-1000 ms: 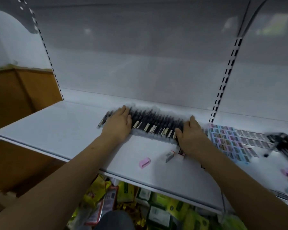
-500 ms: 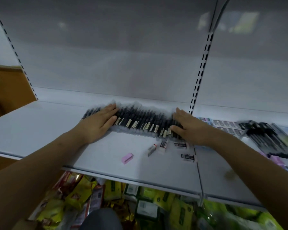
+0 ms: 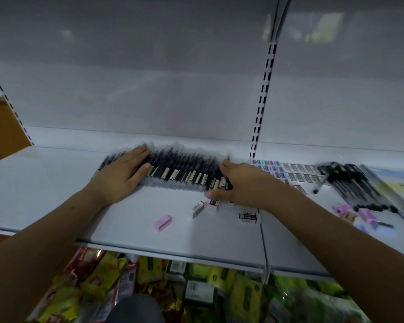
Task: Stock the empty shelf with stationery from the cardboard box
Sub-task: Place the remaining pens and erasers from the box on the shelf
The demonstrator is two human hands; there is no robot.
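A person is squaring up a long row of black pens (image 3: 182, 170) in clear sleeves, lying side by side near the back of a white shelf (image 3: 56, 183) that is being stocked with stationery. The left hand (image 3: 124, 176) is lying flat over the row's left end, its fingers (image 3: 139, 153) straight and close together, pressing down on the pens. The right hand (image 3: 240, 183) is bracing the row's right end, fingers extended along the pens and thumb reaching toward the shelf's front; neither hand is curling round anything.

In front of the pens, a pink eraser (image 3: 163, 223) and several white boxed erasers (image 3: 204, 207) are lying loose, one of them just beside the right thumb. Further right, past the slotted upright (image 3: 262, 94), sheets of small stickers (image 3: 280, 171), another bundle of black pens (image 3: 357, 185) and some pink items (image 3: 350, 212) are resting on the neighbouring shelf. Bright snack packets (image 3: 149, 276) are filling the level below. The cardboard box is not in view.

The risk here appears to be the slippery sleeves: squeezing the row too hard from both ends could be enough to make the middle pens buckle upward or fan out of line. A sweep of the right hand could also be knocking the loose erasers toward the shelf's front edge and down among the packets.
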